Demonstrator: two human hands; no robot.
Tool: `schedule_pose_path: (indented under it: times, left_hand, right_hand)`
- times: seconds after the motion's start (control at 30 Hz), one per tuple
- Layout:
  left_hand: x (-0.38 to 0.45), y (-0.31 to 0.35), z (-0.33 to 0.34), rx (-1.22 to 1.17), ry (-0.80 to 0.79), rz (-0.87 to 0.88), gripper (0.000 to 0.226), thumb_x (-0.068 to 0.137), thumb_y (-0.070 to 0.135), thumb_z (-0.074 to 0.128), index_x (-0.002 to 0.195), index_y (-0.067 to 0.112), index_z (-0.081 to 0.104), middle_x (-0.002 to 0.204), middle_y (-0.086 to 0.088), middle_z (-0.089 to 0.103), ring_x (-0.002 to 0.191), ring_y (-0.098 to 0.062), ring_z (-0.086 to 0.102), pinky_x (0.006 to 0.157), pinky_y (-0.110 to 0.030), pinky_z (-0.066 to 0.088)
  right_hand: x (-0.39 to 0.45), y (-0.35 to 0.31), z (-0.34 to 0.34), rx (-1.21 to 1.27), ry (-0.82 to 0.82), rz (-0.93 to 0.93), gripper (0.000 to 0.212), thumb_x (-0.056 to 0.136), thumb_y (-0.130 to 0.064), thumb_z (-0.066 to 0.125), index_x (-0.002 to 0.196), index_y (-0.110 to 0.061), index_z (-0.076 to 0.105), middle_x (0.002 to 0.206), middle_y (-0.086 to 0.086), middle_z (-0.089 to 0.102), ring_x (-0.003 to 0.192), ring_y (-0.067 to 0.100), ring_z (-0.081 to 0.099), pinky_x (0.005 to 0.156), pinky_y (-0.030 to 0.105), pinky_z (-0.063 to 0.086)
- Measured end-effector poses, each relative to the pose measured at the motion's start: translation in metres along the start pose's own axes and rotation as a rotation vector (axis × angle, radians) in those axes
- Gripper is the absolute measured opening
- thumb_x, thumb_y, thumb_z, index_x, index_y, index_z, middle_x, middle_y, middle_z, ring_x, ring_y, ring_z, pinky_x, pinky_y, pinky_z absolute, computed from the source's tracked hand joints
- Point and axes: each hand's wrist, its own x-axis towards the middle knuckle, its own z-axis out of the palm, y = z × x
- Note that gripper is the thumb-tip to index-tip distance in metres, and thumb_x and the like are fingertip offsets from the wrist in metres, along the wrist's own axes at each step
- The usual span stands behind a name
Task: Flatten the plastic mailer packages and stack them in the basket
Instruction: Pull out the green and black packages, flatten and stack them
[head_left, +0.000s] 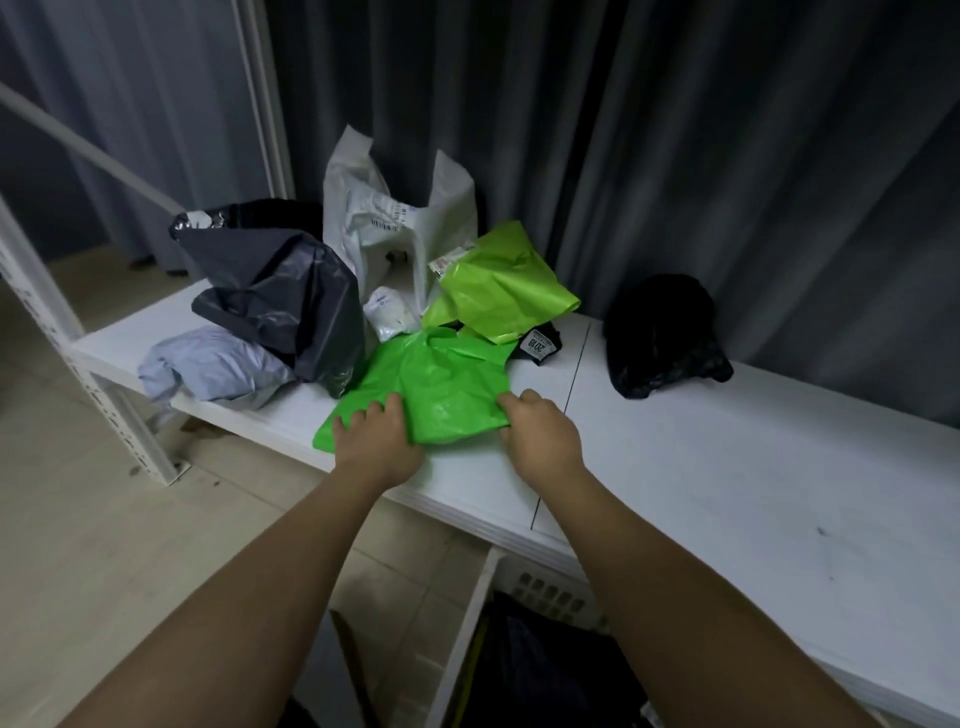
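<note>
- The bright green mailer (441, 384) is lying on the white shelf (727, 467), close to its front edge, its long axis running from the near-left corner up toward the far right.
- The left hand (376, 436) is pressing down on the mailer's near-left part, fingers spread and fairly straight.
- The right hand (540, 431) is grasping the mailer's near-right edge, fingers curled over it.
- Behind it, a pile is sitting: one lime green mailer (498, 280), one tall white mailer (395, 218), one small white packet (389, 312), one dark grey mailer (280, 291), one pale grey mailer (213, 369).
- One black bag (660, 338) is resting well apart to the right.
- Below the shelf, the white basket (550, 592) is showing dark material (535, 670) inside; what it is cannot be told.
</note>
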Motion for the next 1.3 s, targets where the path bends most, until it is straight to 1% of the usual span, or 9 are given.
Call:
schedule_pose_path:
  times: [0.13, 0.37, 0.5, 0.6, 0.83, 0.97, 1.07, 1.17, 1.3]
  left_hand:
    - [-0.011, 0.004, -0.004, 0.06, 0.034, 0.024, 0.049, 0.088, 0.036, 0.05, 0.127, 0.009, 0.036, 0.132, -0.015, 0.048, 0.125, -0.035, 0.044, 0.111, -0.052, 0.025]
    - [-0.041, 0.022, -0.032, 0.122, 0.161, 0.073, 0.038, 0.093, 0.032, 0.043, 0.124, 0.01, 0.044, 0.129, -0.013, 0.05, 0.123, -0.034, 0.045, 0.109, -0.048, 0.028]
    - [-0.063, 0.036, -0.052, 0.133, 0.255, 0.143, 0.031, 0.096, 0.026, 0.041, 0.122, 0.009, 0.044, 0.123, -0.013, 0.052, 0.114, -0.035, 0.05, 0.091, -0.042, 0.04]
    - [-0.081, 0.054, -0.065, 0.048, 0.284, 0.227, 0.028, 0.097, 0.019, 0.039, 0.123, 0.01, 0.045, 0.119, -0.013, 0.051, 0.11, -0.035, 0.05, 0.079, -0.042, 0.043]
    - [-0.119, 0.116, -0.083, -0.191, 0.322, 0.351, 0.027, 0.099, 0.02, 0.036, 0.123, 0.012, 0.047, 0.115, -0.014, 0.053, 0.105, -0.036, 0.054, 0.074, -0.042, 0.043]
    - [-0.144, 0.166, -0.087, -0.465, 0.227, 0.515, 0.046, 0.094, 0.017, 0.046, 0.14, 0.02, 0.038, 0.131, -0.013, 0.047, 0.118, -0.033, 0.048, 0.091, -0.041, 0.044]
    - [-0.163, 0.201, -0.093, -0.624, 0.042, 0.576, 0.064, 0.091, 0.022, 0.057, 0.148, 0.028, 0.028, 0.14, -0.014, 0.038, 0.13, -0.029, 0.04, 0.106, -0.031, 0.033]
    - [-0.18, 0.234, -0.096, -0.694, 0.001, 0.601, 0.07, 0.089, 0.03, 0.063, 0.148, 0.033, 0.025, 0.142, -0.011, 0.034, 0.132, -0.025, 0.037, 0.108, -0.027, 0.028]
    - [-0.19, 0.264, -0.095, -0.727, 0.037, 0.65, 0.062, 0.084, 0.044, 0.065, 0.139, 0.037, 0.038, 0.133, -0.007, 0.049, 0.123, -0.025, 0.047, 0.106, -0.04, 0.038]
  right_hand:
    - [-0.01, 0.008, -0.008, -0.09, 0.026, -0.085, 0.029, 0.096, -0.015, 0.047, 0.123, -0.016, 0.057, 0.112, 0.008, 0.057, 0.105, 0.029, 0.053, 0.07, 0.032, 0.04]
    - [-0.04, 0.021, -0.042, 0.075, 0.101, -0.035, 0.03, 0.098, -0.022, 0.049, 0.125, -0.022, 0.06, 0.116, 0.005, 0.058, 0.109, 0.027, 0.054, 0.077, 0.035, 0.045]
    - [-0.058, 0.025, -0.076, 0.165, 0.218, 0.047, 0.027, 0.094, -0.018, 0.05, 0.118, -0.02, 0.063, 0.109, 0.007, 0.059, 0.103, 0.03, 0.057, 0.072, 0.035, 0.043]
    - [-0.078, 0.033, -0.106, 0.238, 0.318, 0.099, 0.022, 0.092, -0.015, 0.052, 0.11, -0.015, 0.065, 0.107, 0.008, 0.06, 0.1, 0.03, 0.057, 0.069, 0.033, 0.04]
    - [-0.123, 0.063, -0.167, 0.312, 0.502, 0.172, 0.02, 0.095, -0.017, 0.05, 0.111, -0.012, 0.06, 0.11, 0.01, 0.055, 0.103, 0.03, 0.053, 0.074, 0.04, 0.043]
    - [-0.153, 0.089, -0.196, 0.305, 0.586, 0.207, 0.021, 0.096, -0.022, 0.05, 0.113, -0.013, 0.059, 0.109, 0.009, 0.055, 0.104, 0.03, 0.053, 0.073, 0.037, 0.042]
    - [-0.171, 0.105, -0.214, 0.295, 0.629, 0.218, 0.02, 0.096, -0.023, 0.052, 0.111, -0.013, 0.06, 0.107, 0.008, 0.055, 0.103, 0.03, 0.052, 0.072, 0.035, 0.039]
    - [-0.188, 0.119, -0.227, 0.219, 0.626, 0.197, 0.02, 0.096, -0.025, 0.052, 0.11, -0.014, 0.06, 0.105, 0.006, 0.055, 0.104, 0.027, 0.051, 0.073, 0.036, 0.04]
    - [-0.205, 0.133, -0.238, 0.136, 0.625, 0.155, 0.019, 0.097, -0.026, 0.05, 0.109, -0.015, 0.061, 0.104, 0.005, 0.055, 0.103, 0.025, 0.049, 0.072, 0.034, 0.038]
